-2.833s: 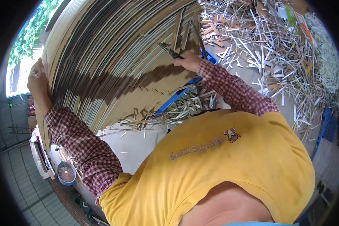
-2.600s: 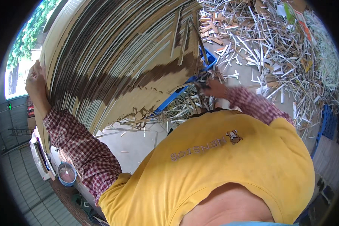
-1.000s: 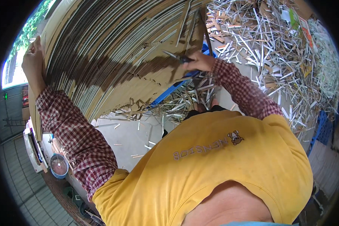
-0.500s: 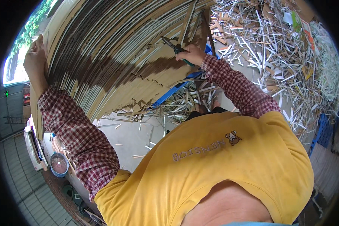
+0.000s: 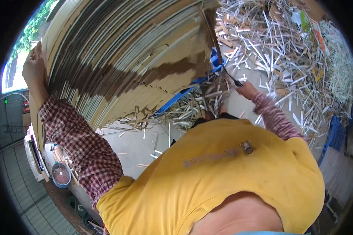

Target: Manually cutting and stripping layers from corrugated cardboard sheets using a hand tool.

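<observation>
A tall stack of cardboard sheets (image 5: 121,58), its layered edges striped brown and white, fills the upper left. My left hand (image 5: 34,70) is at its far-left edge, fingers curled closed against the board. My right hand (image 5: 246,91) is out to the right of the stack, closed round the dark handles of pliers (image 5: 236,81). The pliers point up and left toward the stack's right corner, their jaws thin and blurred beside a blue strip (image 5: 216,60). Whether the jaws touch anything I cannot tell.
Cardboard offcuts (image 5: 270,51) lie heaped across the floor at upper right, beside a pale tangled pile (image 5: 339,74). More scraps (image 5: 180,111) lie below the stack, by my feet. At left stand a round blue-rimmed fan (image 5: 61,174) and a white casing (image 5: 35,160).
My right hand has swung right and down with the pliers, away from the stack's face to beyond its right edge. My left hand stays at the left edge.
</observation>
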Demonstrator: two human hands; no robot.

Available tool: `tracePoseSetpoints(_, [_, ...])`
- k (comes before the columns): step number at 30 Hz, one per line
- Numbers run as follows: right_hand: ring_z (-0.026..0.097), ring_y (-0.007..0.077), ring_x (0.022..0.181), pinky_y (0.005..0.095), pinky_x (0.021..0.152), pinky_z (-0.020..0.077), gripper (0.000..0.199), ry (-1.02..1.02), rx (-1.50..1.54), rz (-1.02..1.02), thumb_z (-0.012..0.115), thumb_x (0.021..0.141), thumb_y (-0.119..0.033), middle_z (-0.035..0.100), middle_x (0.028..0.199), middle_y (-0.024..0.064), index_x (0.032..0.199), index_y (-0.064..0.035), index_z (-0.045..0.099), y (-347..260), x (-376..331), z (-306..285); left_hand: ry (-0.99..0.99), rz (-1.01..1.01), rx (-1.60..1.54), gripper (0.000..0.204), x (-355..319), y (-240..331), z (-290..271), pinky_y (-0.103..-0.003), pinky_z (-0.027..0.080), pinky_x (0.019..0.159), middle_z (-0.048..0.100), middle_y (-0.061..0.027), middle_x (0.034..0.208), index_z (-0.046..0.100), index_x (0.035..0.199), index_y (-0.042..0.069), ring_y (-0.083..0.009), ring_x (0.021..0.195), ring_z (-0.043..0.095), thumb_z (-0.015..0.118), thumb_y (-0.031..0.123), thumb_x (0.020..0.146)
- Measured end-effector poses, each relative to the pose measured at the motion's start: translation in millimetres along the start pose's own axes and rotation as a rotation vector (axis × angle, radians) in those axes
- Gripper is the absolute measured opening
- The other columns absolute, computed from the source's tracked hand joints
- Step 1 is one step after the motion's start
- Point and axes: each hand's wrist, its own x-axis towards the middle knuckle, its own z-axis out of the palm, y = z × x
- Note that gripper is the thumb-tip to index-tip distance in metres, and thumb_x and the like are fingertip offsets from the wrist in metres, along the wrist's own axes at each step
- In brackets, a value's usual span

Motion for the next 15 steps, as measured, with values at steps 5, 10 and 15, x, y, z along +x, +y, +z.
tracePoseSetpoints(5, [0.055, 0.0215, 0.065, 0.0332, 0.063, 0.0427, 0.037, -0.396, 0.173, -0.433, 0.060, 0.073, -0.034, 0.059, 0.069, 0.0168, 0.080, 0.0023, 0.061, 31.2, -6.6, 27.8, -0.053, -0.021, 0.054, 0.052, 5.7, -6.8, 3.3, -0.035, 0.042, 0.081, 0.061, -0.0120, 0.099, 0.058, 0.108, 0.014, -0.0286, 0.095, 0.057, 0.042, 0.056, 0.081])
tracePoseSetpoints(10, [0.052, 0.0214, 0.057, 0.0333, 0.056, 0.0402, 0.046, -0.087, 0.441, -0.705, 0.055, 0.075, -0.043, 0.054, 0.062, 0.0148, 0.076, 0.0019, 0.059, -95.9, 51.6, 28.4, -0.057, -0.017, 0.028, 0.051, 8.6, -9.7, 6.3, -0.034, 0.043, 0.080, 0.061, -0.0124, 0.100, 0.058, 0.109, 0.015, -0.0274, 0.095, 0.057, 0.043, 0.055, 0.081])
tracePoseSetpoints(15, [0.050, 0.0171, 0.053, 0.0325, 0.052, 0.0388, 0.046, -0.209, 0.470, -0.465, 0.056, 0.075, -0.045, 0.051, 0.055, 0.0089, 0.069, 0.0008, 0.058, -159.2, 73.4, 10.9, -0.082, -0.029, 0.051, 0.052, 4.6, -6.0, 3.9, -0.034, 0.043, 0.080, 0.061, -0.0126, 0.099, 0.058, 0.108, 0.013, -0.0281, 0.096, 0.056, 0.043, 0.055, 0.081])
